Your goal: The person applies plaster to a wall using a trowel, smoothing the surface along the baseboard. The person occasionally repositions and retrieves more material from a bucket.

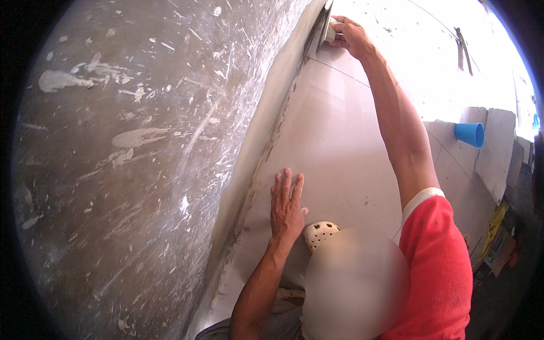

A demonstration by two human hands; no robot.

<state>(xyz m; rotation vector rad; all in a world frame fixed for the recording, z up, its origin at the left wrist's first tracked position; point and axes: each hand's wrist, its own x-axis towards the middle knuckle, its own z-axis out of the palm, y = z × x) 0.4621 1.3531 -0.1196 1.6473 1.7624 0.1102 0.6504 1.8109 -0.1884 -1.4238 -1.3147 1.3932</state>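
Observation:
At the far end of the wall's base, my right hand (352, 38) is closed around the pale handle of a trowel (327, 24). The trowel's thin blade stands on edge against the foot of the wall, partly lost in glare. My left hand (287, 205) lies with its fingers stretched out over the pale floor tiles (334, 130), nearer to me, and holds nothing. A smooth light plaster band (258, 127) runs along the bottom of the wall. Crumbly residue marks the joint between this band and the tiles.
The grey wall (130, 175), splashed with white, rises close on the left. A cream perforated clog (321, 233) is on the floor by my left wrist. To the right, a blue cup (469, 135) lies on its side near loose tile slabs (496, 153). Yellow packaging (496, 226) sits at the right edge.

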